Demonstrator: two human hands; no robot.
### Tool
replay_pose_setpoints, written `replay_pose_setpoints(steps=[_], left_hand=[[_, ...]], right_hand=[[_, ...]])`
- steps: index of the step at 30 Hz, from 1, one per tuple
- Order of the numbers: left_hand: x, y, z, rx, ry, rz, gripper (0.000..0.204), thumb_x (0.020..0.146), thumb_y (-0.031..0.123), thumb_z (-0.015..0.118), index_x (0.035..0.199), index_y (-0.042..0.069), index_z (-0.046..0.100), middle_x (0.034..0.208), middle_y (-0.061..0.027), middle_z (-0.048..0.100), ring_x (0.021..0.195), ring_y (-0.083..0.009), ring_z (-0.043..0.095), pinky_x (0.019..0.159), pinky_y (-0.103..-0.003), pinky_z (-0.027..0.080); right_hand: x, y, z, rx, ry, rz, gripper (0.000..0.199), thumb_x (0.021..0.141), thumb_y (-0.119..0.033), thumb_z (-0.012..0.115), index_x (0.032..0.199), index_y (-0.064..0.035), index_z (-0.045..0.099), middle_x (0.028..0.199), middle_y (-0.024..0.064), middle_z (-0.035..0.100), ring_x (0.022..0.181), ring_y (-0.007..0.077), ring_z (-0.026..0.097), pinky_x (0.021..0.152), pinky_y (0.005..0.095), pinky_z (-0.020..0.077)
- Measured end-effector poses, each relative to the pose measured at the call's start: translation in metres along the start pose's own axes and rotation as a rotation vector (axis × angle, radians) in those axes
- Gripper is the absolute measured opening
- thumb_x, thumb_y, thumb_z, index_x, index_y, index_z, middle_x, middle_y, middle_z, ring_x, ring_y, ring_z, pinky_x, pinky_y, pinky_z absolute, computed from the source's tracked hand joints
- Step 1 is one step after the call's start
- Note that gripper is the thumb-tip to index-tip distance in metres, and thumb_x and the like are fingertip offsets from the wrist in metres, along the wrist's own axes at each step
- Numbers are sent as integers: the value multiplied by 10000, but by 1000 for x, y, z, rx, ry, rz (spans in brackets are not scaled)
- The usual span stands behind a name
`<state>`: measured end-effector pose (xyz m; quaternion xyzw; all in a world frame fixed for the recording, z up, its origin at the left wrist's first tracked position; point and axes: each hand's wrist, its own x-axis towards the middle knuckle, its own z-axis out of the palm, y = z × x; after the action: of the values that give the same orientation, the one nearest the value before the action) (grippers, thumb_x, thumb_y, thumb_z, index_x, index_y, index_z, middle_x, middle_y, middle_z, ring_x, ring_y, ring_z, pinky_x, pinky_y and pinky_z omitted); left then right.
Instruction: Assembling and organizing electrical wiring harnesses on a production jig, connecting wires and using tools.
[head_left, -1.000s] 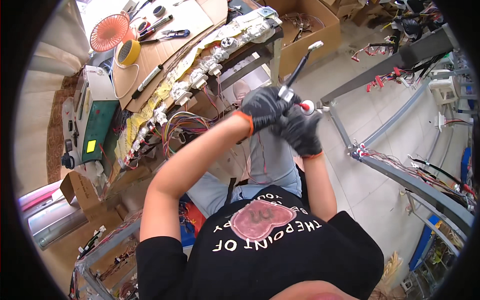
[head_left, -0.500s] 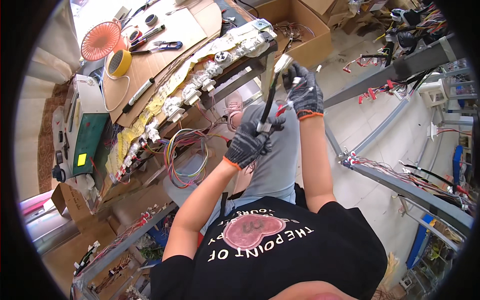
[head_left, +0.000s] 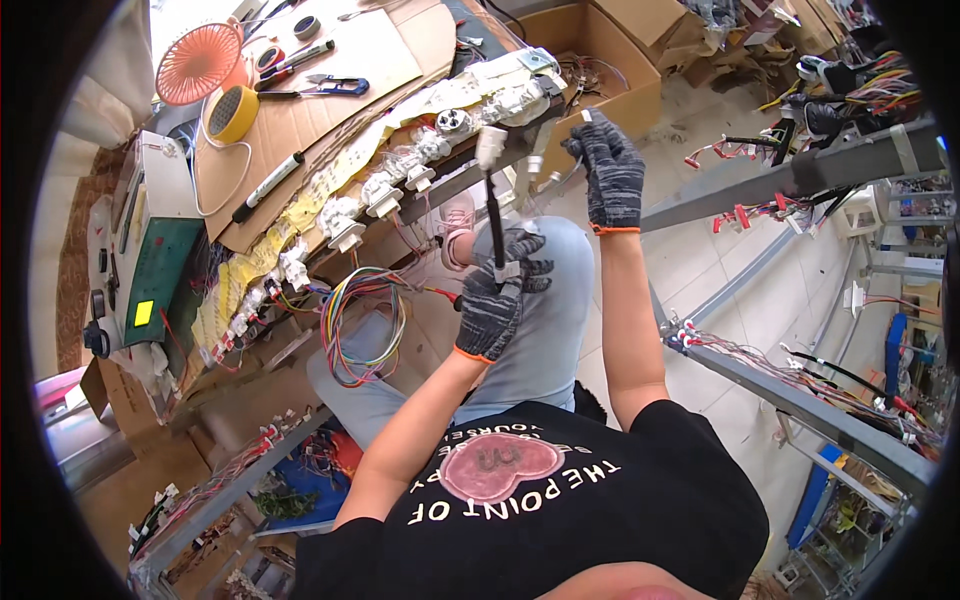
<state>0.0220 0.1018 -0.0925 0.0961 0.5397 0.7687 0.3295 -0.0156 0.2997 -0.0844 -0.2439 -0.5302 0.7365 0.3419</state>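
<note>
A black sheathed cable bundle with a white plastic connector [head_left: 493, 190] was gripped in the closed left hand [head_left: 497, 297], which wore a dark knitted glove, and was held upright above the lap. The gloved right hand [head_left: 607, 170] was raised at the workbench edge [head_left: 440, 185], fingers curled about a thin wire end [head_left: 560, 180], beside white connectors.
</note>
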Motion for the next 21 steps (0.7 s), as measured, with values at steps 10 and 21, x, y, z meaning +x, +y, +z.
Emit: replay_pose_setpoints(steps=[10, 21], left_hand=[[-1, 17, 8, -67, 127, 96, 307, 882, -10, 425, 1180, -58, 485, 1102, -139, 576, 885, -233, 622, 708, -305, 539], [8, 13, 6, -115, 131, 122, 367, 901, 25, 416, 1266, -14, 415, 1137, -131, 554, 850, -230, 633, 662, -298, 539]], right_hand=[[15, -4, 16, -80, -82, 81, 242, 894, -191, 512, 798, 2, 620, 601, 14, 528, 475, 71, 450, 458, 219, 384], [17, -3, 21, -243, -79, 42, 259, 883, -221, 511, 800, -7, 632, 565, -10, 484, 469, 54, 413, 443, 212, 349]])
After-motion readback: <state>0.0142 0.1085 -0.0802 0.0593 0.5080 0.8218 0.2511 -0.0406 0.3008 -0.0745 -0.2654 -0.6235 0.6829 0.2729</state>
